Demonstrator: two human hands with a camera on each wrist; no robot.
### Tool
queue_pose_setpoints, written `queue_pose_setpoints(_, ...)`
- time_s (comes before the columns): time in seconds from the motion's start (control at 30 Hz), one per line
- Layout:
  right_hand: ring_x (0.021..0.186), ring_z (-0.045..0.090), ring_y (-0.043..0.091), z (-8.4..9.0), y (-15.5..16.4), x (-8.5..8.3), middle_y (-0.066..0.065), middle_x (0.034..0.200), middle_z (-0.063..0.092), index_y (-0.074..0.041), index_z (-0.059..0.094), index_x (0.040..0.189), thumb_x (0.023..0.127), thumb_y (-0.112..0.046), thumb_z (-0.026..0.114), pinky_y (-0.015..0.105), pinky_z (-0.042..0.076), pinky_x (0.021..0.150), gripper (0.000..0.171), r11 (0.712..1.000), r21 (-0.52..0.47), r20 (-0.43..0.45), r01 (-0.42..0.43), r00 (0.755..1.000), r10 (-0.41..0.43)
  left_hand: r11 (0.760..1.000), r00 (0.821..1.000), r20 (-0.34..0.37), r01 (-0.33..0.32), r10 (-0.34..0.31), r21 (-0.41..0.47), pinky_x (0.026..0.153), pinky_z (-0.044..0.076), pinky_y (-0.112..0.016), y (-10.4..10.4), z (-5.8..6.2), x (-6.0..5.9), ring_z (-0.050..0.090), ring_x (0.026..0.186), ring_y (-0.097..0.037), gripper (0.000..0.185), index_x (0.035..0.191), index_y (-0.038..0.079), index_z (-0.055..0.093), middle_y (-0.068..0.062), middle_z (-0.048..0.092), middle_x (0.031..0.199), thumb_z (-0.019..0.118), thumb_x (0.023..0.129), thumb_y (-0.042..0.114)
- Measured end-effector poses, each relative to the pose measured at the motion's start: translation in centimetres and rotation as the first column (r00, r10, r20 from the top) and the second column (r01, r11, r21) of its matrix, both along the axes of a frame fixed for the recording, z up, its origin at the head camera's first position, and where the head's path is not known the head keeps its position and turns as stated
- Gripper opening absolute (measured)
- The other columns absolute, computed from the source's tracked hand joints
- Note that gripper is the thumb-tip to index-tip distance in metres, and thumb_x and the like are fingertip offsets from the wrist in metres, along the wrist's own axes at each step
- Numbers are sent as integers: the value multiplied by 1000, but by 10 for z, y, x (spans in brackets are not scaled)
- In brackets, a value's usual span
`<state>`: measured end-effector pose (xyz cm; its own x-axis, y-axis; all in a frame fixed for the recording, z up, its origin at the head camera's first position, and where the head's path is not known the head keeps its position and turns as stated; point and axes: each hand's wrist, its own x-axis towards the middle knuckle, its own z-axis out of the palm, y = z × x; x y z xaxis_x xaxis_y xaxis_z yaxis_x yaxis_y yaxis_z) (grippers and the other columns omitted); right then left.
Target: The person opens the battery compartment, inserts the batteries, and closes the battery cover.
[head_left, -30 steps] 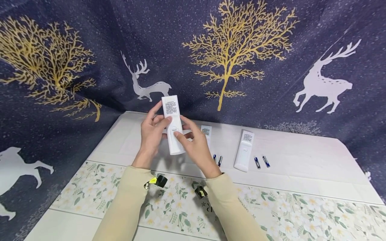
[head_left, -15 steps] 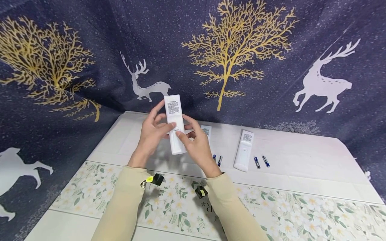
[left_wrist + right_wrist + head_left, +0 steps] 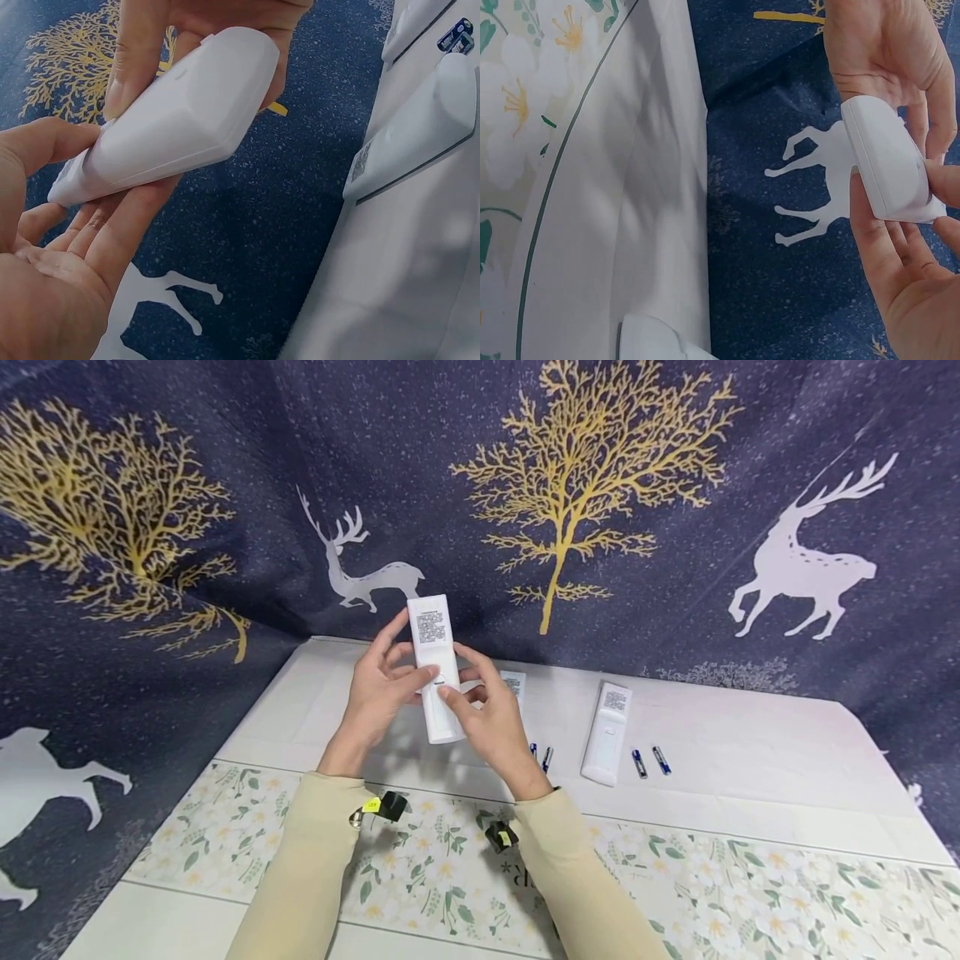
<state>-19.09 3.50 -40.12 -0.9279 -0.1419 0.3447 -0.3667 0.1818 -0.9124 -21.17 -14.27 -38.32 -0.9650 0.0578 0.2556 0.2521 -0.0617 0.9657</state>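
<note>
A white remote control point(image 3: 432, 628) is held up over the table, its labelled back towards the head camera. My left hand point(image 3: 377, 692) grips it from the left, fingers behind and thumb across the back. From the right, my right hand point(image 3: 489, 720) holds the lower half, with its thumb on the battery cover. Both thumb tips are close to the small latch mark on the cover. In the left wrist view the lower end of the remote point(image 3: 187, 112) looks closed and smooth. The right wrist view shows the fingers of my right hand point(image 3: 919, 296) under the remote point(image 3: 892, 161).
Behind my right hand, a second white remote point(image 3: 513, 683) lies partly hidden, with blue batteries point(image 3: 547, 760) beside it. Further right lies a third remote point(image 3: 606, 735), back up, with two batteries point(image 3: 650, 762) next to it. A dark patterned cloth point(image 3: 675, 610) hangs behind the table.
The remote has shifted slightly to the right, and my left thumb has slid down towards the latch. Over the last half second both hands have stayed nearly still.
</note>
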Motion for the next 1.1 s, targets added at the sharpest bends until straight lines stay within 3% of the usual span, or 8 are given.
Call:
queue_pose_setpoints(0.3, 80, 66, 22, -5, -6, -2, 14, 113, 67, -16, 55, 155, 99, -9, 76, 31, 55, 68, 60, 1000, -12, 9, 25, 1000, -25, 997, 1000, 9, -10, 11, -81, 69, 66, -43, -5, -1, -1, 75, 92, -18, 85, 167, 32, 36, -17, 64, 130, 72, 98, -3)
queue_pose_setpoints(0.53, 92, 70, 26, -9, -13, -1, 13, 116, 70, -15, 52, 158, 101, -10, 74, 36, 60, 74, 61, 998, 53, 28, 28, 999, -30, 986, 992, 13, -121, 123, -119, 65, 64, -33, -6, -4, -4, 75, 90, -13, 69, 162, 23, 46, -15, 66, 134, 72, 101, 5)
queue_pose_setpoints(0.73, 97, 70, 35, -12, -15, -1, 17, 119, 69, -10, 47, 160, 101, -5, 72, 36, 62, 75, 65, 996, 88, 26, -27, 999, 25, 974, 979, 7, -200, 202, -105, 64, 64, -33, -9, -9, -7, 75, 89, -13, 62, 158, 20, 53, -11, 69, 133, 74, 101, 8)
queue_pose_setpoints(1.1, 93, 69, 26, -19, -20, -2, 18, 121, 65, -8, 39, 163, 99, -2, 74, 31, 62, 73, 73, 991, 113, 101, -65, 993, 54, 971, 974, 63, -209, 217, -115, 61, 62, -28, -13, -21, -14, 74, 84, -12, 61, 154, 26, 59, -13, 66, 139, 77, 98, 9)
